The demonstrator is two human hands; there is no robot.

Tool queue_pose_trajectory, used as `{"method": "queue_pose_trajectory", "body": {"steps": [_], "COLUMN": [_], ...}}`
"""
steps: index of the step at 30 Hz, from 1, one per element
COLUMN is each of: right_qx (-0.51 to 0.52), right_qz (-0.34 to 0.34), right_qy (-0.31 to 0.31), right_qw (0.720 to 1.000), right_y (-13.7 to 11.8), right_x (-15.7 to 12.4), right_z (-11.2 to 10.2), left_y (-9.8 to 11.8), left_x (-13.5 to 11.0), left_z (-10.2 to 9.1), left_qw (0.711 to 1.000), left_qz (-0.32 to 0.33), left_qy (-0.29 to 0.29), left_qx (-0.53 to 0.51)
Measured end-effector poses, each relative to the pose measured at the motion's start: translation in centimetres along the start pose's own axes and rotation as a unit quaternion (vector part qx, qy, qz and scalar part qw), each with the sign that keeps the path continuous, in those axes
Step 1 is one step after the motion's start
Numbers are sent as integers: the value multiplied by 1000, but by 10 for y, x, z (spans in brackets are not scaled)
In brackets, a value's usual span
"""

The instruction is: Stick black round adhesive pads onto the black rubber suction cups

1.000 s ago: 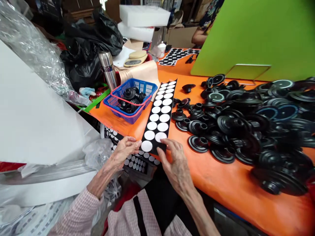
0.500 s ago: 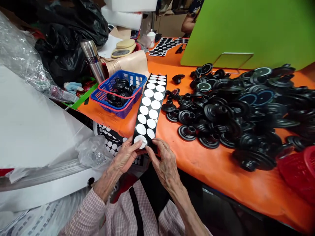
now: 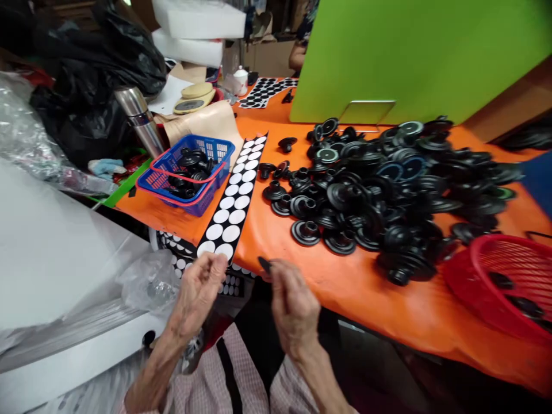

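A long black strip (image 3: 235,201) carrying two rows of white round stickers lies on the orange table (image 3: 345,287), its near end hanging over the front edge. My left hand (image 3: 198,290) is curled at that near end, thumb and fingertips pressed on the strip's corner. To its right, my right hand (image 3: 291,299) pinches a small black disc (image 3: 264,264) between thumb and fingers, just off the table edge. A big pile of black rubber parts (image 3: 379,190) covers the table's middle and right.
A blue basket (image 3: 166,184) with black parts sits left of the strip, and a steel flask (image 3: 140,121) stands behind it. At the right edge is a red basket (image 3: 504,276). A green board (image 3: 409,52) stands at the back. Another person's arm (image 3: 297,54) shows behind it. More sticker sheets (image 3: 267,89) lie far back.
My right hand has come off the strip and now pinches a small black disc. My left hand stays at the strip's near end. My view has swung right, showing the red basket.
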State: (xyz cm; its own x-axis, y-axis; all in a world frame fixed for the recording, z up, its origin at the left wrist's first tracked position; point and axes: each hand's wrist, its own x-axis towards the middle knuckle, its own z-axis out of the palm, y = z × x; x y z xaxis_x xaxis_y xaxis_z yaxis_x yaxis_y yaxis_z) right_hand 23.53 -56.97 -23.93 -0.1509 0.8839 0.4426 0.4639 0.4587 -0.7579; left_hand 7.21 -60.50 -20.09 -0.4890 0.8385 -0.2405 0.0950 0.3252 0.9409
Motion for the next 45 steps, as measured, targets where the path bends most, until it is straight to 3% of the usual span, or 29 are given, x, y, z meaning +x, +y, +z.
{"method": "queue_pose_trajectory", "body": {"steps": [2, 4, 7, 9, 11, 14, 18, 20, 22, 25, 28, 30, 35, 39, 45], "right_qx": [19, 60, 140, 182, 194, 186, 183, 156, 126, 130, 142, 119, 132, 252, 310], "right_qz": [-36, -21, 118, 223, 274, 277, 235, 211, 197, 211, 197, 173, 204, 251, 336], "right_qy": [-40, -80, -48, 7, 77, 154, 101, 101, 107, 74, 45, 38, 45, 55, 36], "right_qw": [998, 995, 982, 958, 939, 930, 949, 960, 966, 966, 969, 977, 969, 933, 888], "right_y": [-6, -7, -1, 5, 12, 20, 34, 40, 45, 46, 43, 41, 34, 27, 24], "right_x": [-8, -12, -12, -9, -3, 4, 4, 0, -3, -2, 5, 9, 14, 18, 19], "right_z": [-1, -7, -22, -32, -41, -56, -75, -82, -86, -88, -85, -82, -78, -78, -75], "left_y": [4, 5, 7, 12, 19, 27, 26, 22, 19, 20, 26, 30, 27, 20, 16], "left_x": [-8, -11, -10, -7, -1, 17, 47, 57, 60, 55, 44, 38, 29, 26, 20], "left_z": [18, 36, 60, 74, 90, 121, 162, 170, 167, 146, 126, 119, 114, 109, 101], "left_qw": [988, 977, 969, 971, 987, 986, 963, 969, 982, 979, 929, 897, 895, 901, 892], "left_qz": [-56, -81, -83, -56, 6, 115, 221, 216, 160, 23, -127, -179, -145, -113, -103], "left_qy": [-119, -137, -158, -194, -161, -48, -75, -82, -96, -175, -245, -265, -289, -299, -326], "left_qx": [-79, -139, -172, -128, -26, 114, 131, 88, 22, -103, -246, -305, -308, -292, -295]}}
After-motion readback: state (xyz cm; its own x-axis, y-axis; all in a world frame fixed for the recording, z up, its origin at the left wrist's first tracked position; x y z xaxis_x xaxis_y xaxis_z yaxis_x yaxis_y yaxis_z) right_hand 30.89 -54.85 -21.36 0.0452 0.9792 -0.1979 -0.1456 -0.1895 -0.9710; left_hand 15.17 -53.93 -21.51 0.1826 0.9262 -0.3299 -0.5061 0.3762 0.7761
